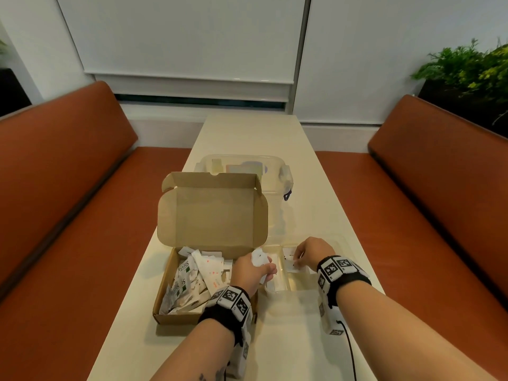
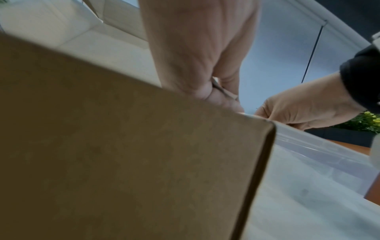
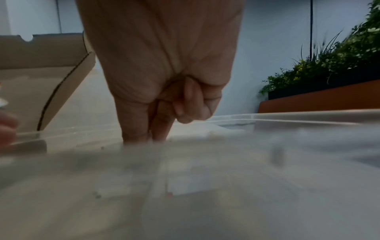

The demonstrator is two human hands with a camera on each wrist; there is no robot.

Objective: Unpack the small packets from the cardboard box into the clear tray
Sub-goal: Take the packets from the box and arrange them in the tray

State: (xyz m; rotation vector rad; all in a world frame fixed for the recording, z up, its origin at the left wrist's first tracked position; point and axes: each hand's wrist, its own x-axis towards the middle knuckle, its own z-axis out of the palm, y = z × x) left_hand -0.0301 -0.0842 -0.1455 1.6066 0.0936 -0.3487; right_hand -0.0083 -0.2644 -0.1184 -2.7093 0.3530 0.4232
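Best to lay packets (image 1: pixel 259 258) pinched in left hand (image 1: pixel 251 270) flat into tray (image 1: pixel 302 294) at lower right, beside right hand (image 1: pixel 310 255) fingering one there, clear of box (image 1: pixel 176 316)

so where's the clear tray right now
In the head view the clear plastic tray sits on the cream table, right beside the open brown cardboard box, with the right hand reaching into it.

Cream counter (image 1: pixel 324 215) carrying the open cardboard box (image 1: pixel 192 316) of packets, clear tray (image 1: pixel 297 301) touching the box's right side, lidded clear container (image 1: pixel 277 171) just behind the box.
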